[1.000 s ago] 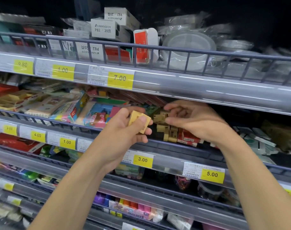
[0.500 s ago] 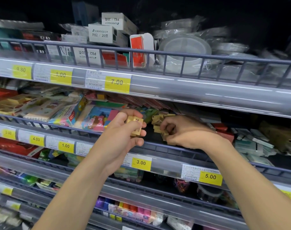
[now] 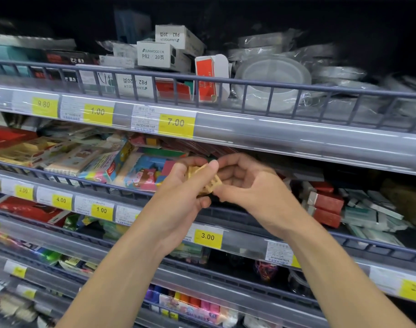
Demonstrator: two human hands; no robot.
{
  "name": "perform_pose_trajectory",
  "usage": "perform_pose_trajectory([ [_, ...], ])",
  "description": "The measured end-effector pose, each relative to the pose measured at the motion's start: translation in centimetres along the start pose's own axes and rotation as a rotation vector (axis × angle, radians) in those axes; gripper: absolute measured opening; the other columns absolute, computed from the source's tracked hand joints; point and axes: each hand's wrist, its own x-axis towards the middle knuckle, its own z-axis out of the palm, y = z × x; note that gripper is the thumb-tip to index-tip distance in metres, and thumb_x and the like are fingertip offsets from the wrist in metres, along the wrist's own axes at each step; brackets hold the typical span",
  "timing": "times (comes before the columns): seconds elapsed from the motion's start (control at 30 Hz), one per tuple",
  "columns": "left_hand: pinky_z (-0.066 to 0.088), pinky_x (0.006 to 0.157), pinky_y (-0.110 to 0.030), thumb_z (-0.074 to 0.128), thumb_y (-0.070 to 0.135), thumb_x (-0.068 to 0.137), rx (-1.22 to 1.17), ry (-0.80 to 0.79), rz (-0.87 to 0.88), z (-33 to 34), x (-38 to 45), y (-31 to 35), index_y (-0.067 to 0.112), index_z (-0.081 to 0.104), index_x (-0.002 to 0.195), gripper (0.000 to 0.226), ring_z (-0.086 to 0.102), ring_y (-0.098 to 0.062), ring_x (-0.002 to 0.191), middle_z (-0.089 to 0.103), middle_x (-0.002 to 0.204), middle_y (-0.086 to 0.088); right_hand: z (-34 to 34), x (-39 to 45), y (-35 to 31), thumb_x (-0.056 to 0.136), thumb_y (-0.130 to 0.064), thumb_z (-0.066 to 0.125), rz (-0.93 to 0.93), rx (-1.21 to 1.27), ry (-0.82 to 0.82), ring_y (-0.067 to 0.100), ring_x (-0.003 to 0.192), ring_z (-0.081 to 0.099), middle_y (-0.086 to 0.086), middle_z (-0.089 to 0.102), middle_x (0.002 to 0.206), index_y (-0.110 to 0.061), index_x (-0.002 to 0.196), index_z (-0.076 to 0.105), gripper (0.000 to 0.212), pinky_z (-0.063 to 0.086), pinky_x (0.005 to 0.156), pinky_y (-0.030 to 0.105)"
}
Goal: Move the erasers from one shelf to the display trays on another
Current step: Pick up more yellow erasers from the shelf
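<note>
My left hand (image 3: pixel 178 197) and right hand (image 3: pixel 252 185) both pinching small tan block erasers (image 3: pixel 205 179) together before the grey wire-fronted middle shelf (image 3: pixel 60 178), colourful stationery packs (image 3: pixel 140 171) left, red boxes (image 3: pixel 325 202) right, yellow price tags (image 3: pixel 208 237) below.

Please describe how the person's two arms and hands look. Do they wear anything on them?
Both arms are bare as far as the picture shows: no sleeves, gloves, watch, bracelet or rings are visible. The left hand and the right hand have slim fingers; the nails look short, though blur hides fine detail. The forearms are slender and enter from the bottom edge.
</note>
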Motion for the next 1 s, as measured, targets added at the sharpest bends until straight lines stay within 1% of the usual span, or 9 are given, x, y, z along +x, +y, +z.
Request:
perform_pose_trajectory([
  [0.1, 0.047, 0.091, -0.05, 0.07, 0.03, 0.097, 0.03, 0.01, 0.056, -0.1, -0.1, -0.3, 0.018, 0.058, 0.114, 0.025, 0.062, -0.044, 0.121, 0.068, 0.124, -0.026, 1.4, -0.2, -0.1, 0.083, -0.014, 0.078, -0.045, -0.108, 0.036, 0.023, 0.084, 0.068, 0.011, 0.072, 0.098, -0.017, 0.106, 0.071, 0.024, 0.059, 0.082, 0.037],
  [0.2, 0.045, 0.082, -0.045, 0.063, 0.027, 0.101, 0.057, -0.004, 0.075, -0.5, -0.3, -0.4, 0.019, 0.058, 0.109, 0.012, 0.066, -0.04, 0.101, 0.067, 0.113, -0.029, 1.3, -0.1, -0.2, 0.08, -0.029, 0.08, -0.071, -0.196, 0.007, 0.024, 0.086, 0.069, 0.001, 0.074, 0.095, -0.024, 0.1, 0.075, 0.021, 0.06, 0.081, 0.039],
  [0.33, 0.049, 0.06, -0.026, 0.066, 0.015, 0.099, 0.003, -0.004, 0.062, -1.4, -0.8, -0.1, 0.02, 0.063, 0.096, 0.007, 0.054, -0.016, 0.078, 0.052, 0.097, -0.01, -1.8, 1.8, 0.9, 0.08, -0.032, 0.08, 0.053, -0.371, 0.09, 0.006, 0.081, 0.066, -0.015, 0.073, 0.085, -0.036, 0.092, 0.074, 0.013, 0.053, 0.075, 0.019],
  [0.43, 0.051, 0.062, -0.025, 0.072, 0.005, 0.093, -0.012, 0.005, 0.047, -2.2, -0.9, 0.2, 0.024, 0.067, 0.082, 0.023, 0.055, -0.017, 0.078, 0.052, 0.099, -0.01, -4.5, 3.4, 2.5, 0.087, -0.032, 0.074, 0.256, -0.84, 0.057, 0.003, 0.089, 0.06, -0.025, 0.062, 0.096, -0.044, 0.105, 0.067, 0.022, 0.045, 0.068, 0.018],
  [0.53, 0.05, 0.06, -0.024, 0.075, 0.003, 0.083, 0.017, -0.021, 0.051, -2.7, -0.9, 0.6, 0.023, 0.064, 0.078, 0.024, 0.054, -0.017, 0.074, 0.054, 0.098, -0.009, -4.9, 3.9, 4.0, 0.088, -0.035, 0.071, 0.264, -1.148, -0.097, 0.012, 0.101, 0.054, -0.013, 0.052, 0.112, -0.04, 0.121, 0.063, 0.035, 0.044, 0.08, 0.026],
  [0.73, 0.049, 0.059, -0.022, 0.075, 0.009, 0.092, 0.05, 0.0, 0.011, -2.7, -1.1, 0.3, 0.022, 0.066, 0.084, 0.017, 0.049, -0.019, 0.082, 0.051, 0.098, -0.008, -4.1, 4.6, 4.3, 0.087, -0.03, 0.072, 0.256, -1.145, -0.064, 0.019, 0.096, 0.059, -0.004, 0.061, 0.109, -0.037, 0.1, 0.059, 0.02, 0.052, 0.084, 0.034],
  [0.83, 0.051, 0.061, -0.024, 0.076, 0.02, 0.086, -0.03, 0.022, -0.002, -2.4, -1.3, 0.4, 0.022, 0.071, 0.089, 0.006, 0.056, -0.015, 0.076, 0.054, 0.097, -0.009, -4.0, 4.6, 4.1, 0.085, -0.024, 0.072, 0.266, -1.138, -0.044, 0.016, 0.091, 0.061, -0.009, 0.063, 0.102, -0.038, 0.091, 0.056, 0.022, 0.051, 0.076, 0.029],
  [0.93, 0.058, 0.07, -0.027, 0.069, 0.018, 0.095, -0.119, 0.059, -0.004, -2.5, -1.3, 0.3, 0.017, 0.067, 0.101, 0.006, 0.068, -0.017, 0.08, 0.062, 0.096, -0.01, -3.7, 3.8, 3.3, 0.08, -0.02, 0.074, 0.262, -0.87, 0.007, 0.012, 0.086, 0.063, -0.015, 0.064, 0.09, -0.04, 0.092, 0.061, 0.027, 0.053, 0.075, 0.028],
  [1.0, 0.062, 0.083, -0.034, 0.064, 0.017, 0.099, -0.148, 0.077, 0.008, -2.5, -1.2, 0.2, 0.013, 0.06, 0.109, 0.012, 0.074, -0.022, 0.093, 0.065, 0.104, -0.015, -2.6, 2.6, 2.1, 0.077, -0.025, 0.073, 0.13, -0.634, 0.049, 0.008, 0.082, 0.064, -0.014, 0.067, 0.087, -0.042, 0.099, 0.065, 0.03, 0.055, 0.077, 0.028],
])
